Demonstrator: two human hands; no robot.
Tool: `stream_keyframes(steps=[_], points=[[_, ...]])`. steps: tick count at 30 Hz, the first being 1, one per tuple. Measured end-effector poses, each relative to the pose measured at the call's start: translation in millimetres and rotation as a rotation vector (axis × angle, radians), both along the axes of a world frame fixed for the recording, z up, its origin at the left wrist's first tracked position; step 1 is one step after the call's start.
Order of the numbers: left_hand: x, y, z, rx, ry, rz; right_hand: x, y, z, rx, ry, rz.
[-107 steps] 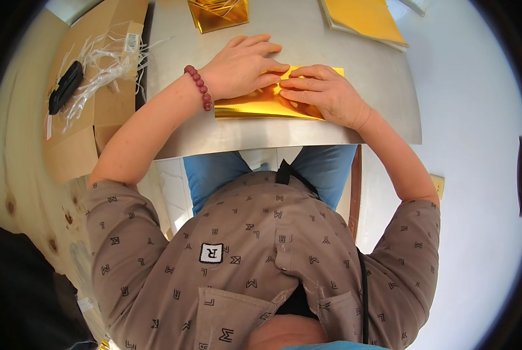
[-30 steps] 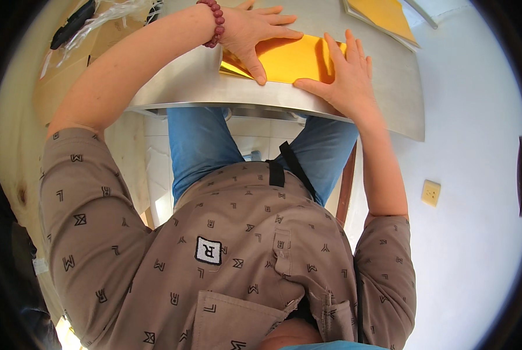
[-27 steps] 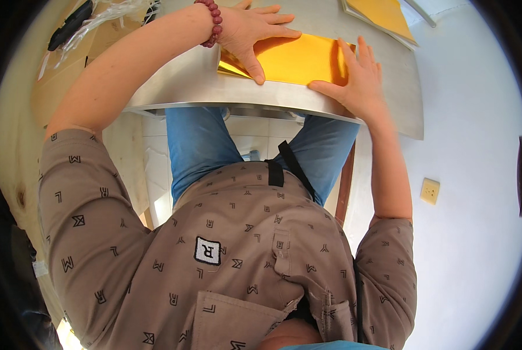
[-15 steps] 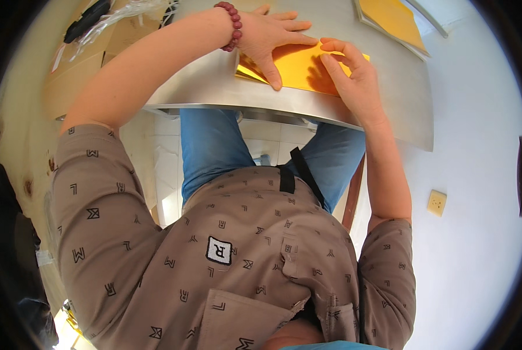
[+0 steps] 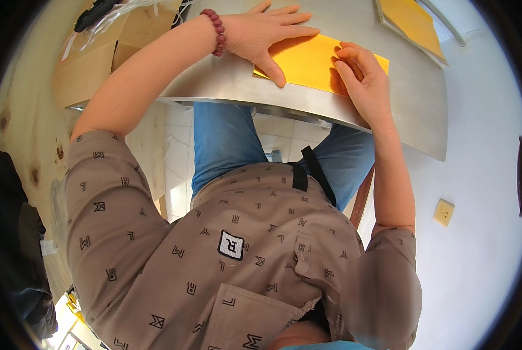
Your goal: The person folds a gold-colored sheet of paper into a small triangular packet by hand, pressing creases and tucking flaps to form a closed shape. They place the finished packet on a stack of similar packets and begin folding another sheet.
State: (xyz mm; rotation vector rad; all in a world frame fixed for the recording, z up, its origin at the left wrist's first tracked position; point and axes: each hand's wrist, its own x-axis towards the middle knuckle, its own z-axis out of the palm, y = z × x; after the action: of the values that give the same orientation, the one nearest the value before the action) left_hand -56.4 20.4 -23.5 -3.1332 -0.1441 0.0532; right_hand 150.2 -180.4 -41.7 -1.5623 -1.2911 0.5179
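Observation:
A folded-looking sheet of yellow paper lies on the metal tabletop, along its near edge. My left hand is open with its fingers spread; the thumb and fingertips rest on the paper's left part. A dark red bead bracelet circles that wrist. Over the right part of the paper is my right hand, its fingers loosely curled and the thumb apart from the forefinger. Its fingertips are at or just above the sheet, and a shadow falls beside them. I see nothing held between them.
At the far right of the table lies a stack of yellow paper near a metal bar. To the left stands a cardboard box with clear plastic and a black object on it. A white wall with a socket is at right.
The whole view has shifted, so the table and paper appear farther right. Against the paper, my left hand has slid a little to the left. My right hand stays over its right part.

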Motion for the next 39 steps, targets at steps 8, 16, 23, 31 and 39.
stream_keyframes(steps=[8, 16, 23, 31, 39], points=[[-40.7, 6.8, 3.3, -0.005, -0.025, 0.106, 7.4, -3.0, -1.5, 0.041, -0.152, 0.009], [-59.8, -16.0, 32.7, -0.136, -0.354, 0.232, 3.2, -5.7, 6.9, 0.067, -0.403, 0.013], [-6.2, -76.5, 20.3, -0.27, -0.459, 0.034, -1.6, -7.1, 10.4, 0.062, -0.529, 0.034], [-15.2, -73.9, 3.7, -0.22, -0.395, 0.065, -4.3, -9.9, 17.9, -0.004, -0.58, 0.028], [-39.8, -66.8, 17.3, -0.246, -0.299, 0.165, -4.5, -11.0, 32.0, -0.117, -0.602, 0.054]])
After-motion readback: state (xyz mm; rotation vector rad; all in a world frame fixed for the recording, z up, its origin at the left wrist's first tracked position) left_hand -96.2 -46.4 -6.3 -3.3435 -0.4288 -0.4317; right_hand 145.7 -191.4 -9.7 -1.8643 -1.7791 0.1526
